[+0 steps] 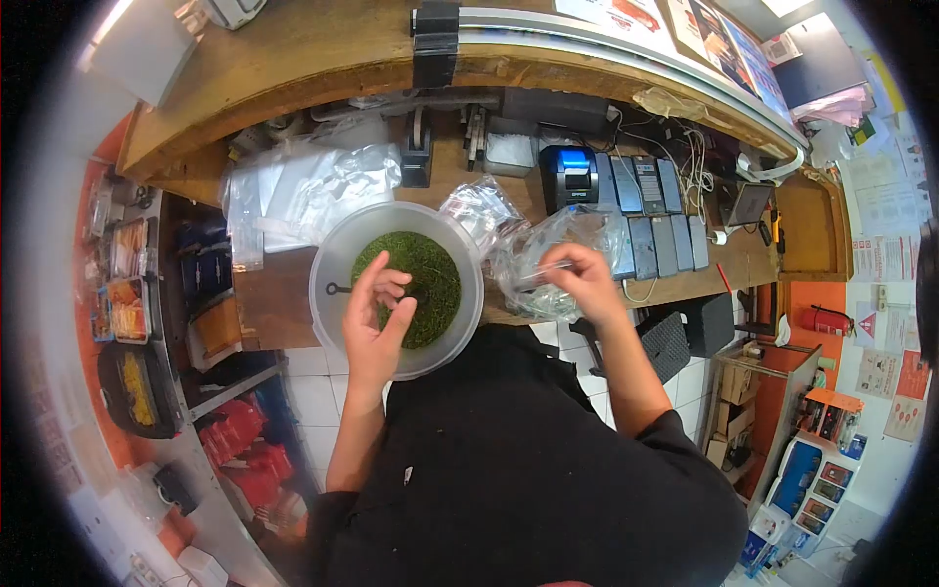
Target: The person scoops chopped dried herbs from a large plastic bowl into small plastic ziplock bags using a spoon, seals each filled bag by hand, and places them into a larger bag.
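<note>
A round translucent tub point(326, 240) holds finely chopped green herbs or leaves point(430, 279). Over its left half is my left hand point(374, 318), fingers loosely curled and apart, with nothing visible in it. A dark handle with a ring end point(335, 289) sticks out past that hand; the rest of this utensil is hidden. To the right of the tub, the fingers and thumb of my right hand point(579, 279) pinch a small part of clear plastic. Around and behind it spreads a crumpled clear plastic bag point(558, 240).
Stacked clear bags point(323, 191) lie at the back left beside a black tape dispenser point(417, 152). Behind the right hand stand a receipt printer point(570, 176) and several phones point(641, 186) with white cables point(696, 161). A wooden shelf point(333, 59) overhangs the table.
</note>
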### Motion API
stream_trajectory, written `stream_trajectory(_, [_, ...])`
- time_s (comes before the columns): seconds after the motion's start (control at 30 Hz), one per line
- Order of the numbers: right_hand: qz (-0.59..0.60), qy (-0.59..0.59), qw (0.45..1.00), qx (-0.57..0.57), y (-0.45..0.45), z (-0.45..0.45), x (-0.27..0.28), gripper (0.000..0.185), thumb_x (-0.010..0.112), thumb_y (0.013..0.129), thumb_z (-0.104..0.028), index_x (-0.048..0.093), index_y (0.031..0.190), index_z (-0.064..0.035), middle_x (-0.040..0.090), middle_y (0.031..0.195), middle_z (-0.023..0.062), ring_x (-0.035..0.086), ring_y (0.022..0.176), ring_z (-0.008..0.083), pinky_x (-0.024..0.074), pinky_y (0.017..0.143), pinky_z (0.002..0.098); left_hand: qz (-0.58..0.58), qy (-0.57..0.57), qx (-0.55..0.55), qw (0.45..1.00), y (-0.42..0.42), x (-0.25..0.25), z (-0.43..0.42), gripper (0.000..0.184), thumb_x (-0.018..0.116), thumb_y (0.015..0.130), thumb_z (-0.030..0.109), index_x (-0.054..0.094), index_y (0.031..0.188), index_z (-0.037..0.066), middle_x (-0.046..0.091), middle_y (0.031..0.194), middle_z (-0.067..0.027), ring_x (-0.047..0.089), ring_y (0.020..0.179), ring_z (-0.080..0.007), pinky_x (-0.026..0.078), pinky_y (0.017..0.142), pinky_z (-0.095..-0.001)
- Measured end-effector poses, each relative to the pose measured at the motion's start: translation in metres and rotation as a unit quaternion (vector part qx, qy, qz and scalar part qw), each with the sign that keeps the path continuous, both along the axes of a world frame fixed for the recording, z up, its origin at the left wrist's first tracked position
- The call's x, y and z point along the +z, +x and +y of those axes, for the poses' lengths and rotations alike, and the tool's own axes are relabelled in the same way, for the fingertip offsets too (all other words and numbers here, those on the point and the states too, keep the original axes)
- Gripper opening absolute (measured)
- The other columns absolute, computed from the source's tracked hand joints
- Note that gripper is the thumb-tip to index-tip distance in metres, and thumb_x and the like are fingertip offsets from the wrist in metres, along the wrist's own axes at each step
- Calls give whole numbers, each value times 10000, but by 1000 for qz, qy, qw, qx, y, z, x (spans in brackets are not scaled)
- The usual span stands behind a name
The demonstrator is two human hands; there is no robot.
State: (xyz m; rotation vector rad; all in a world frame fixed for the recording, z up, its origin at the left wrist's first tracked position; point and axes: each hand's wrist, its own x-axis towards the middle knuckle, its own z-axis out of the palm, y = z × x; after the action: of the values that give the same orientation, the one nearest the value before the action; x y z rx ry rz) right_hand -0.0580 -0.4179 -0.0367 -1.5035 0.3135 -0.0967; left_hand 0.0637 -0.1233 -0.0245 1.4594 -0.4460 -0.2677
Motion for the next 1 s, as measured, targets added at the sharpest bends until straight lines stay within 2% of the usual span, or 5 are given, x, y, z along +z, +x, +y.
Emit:
stream_trajectory(0.2, [156, -321, 931, -73, -5, -63, -46, 260, 714, 811, -158, 726, 1026, -12, 720, 988, 100, 672, 906, 187, 520, 820, 335, 42, 21, 51, 998, 5, 0, 13, 548, 674, 907, 35, 494, 1424, 20, 650, 1113, -56, 550, 901, -90, 440, 843, -251])
stream_trajectory(0.47, [61, -298, 953, -14, 155, -45, -196, 288, 751, 805, -190, 745, 1053, -43, 739, 919, 128, 708, 868, 222, 548, 781, 350, 48, 26, 66, 996, 0, 3, 11, 534, 660, 919, 33, 487, 1425, 21, 648, 1120, -63, 555, 902, -85, 436, 826, -241])
stream_trajectory(0.63, [223, -564, 794, 50, 207, -37, -283, 282, 753, 740, -345, 777, 922, -131, 730, 898, 167, 697, 842, 376, 552, 782, 458, 41, 30, 89, 995, -5, 12, 15, 544, 657, 919, 25, 476, 1431, 20, 642, 1124, -64, 550, 911, -86, 433, 823, -241])
stream_trajectory(0.8, [38, -487, 872, -24, 185, -42, -255, 159, 757, 754, -219, 766, 832, -81, 721, 746, 122, 703, 708, 303, 545, 676, 413, 36, 64, 111, 991, -2, 14, 19, 495, 664, 908, 20, 530, 1384, 21, 644, 1113, -61, 552, 872, -87, 447, 799, -247])
stream_trajectory(1.0, [-11, -238, 968, -82, 131, 3, -23, 113, 740, 774, -104, 768, 871, -53, 689, 747, 92, 645, 716, 184, 497, 659, 344, -54, 154, 43, 986, 10, 43, -20, 382, 692, 866, 3, 651, 1245, 26, 649, 1094, -73, 580, 843, -150, 469, 798, -282])
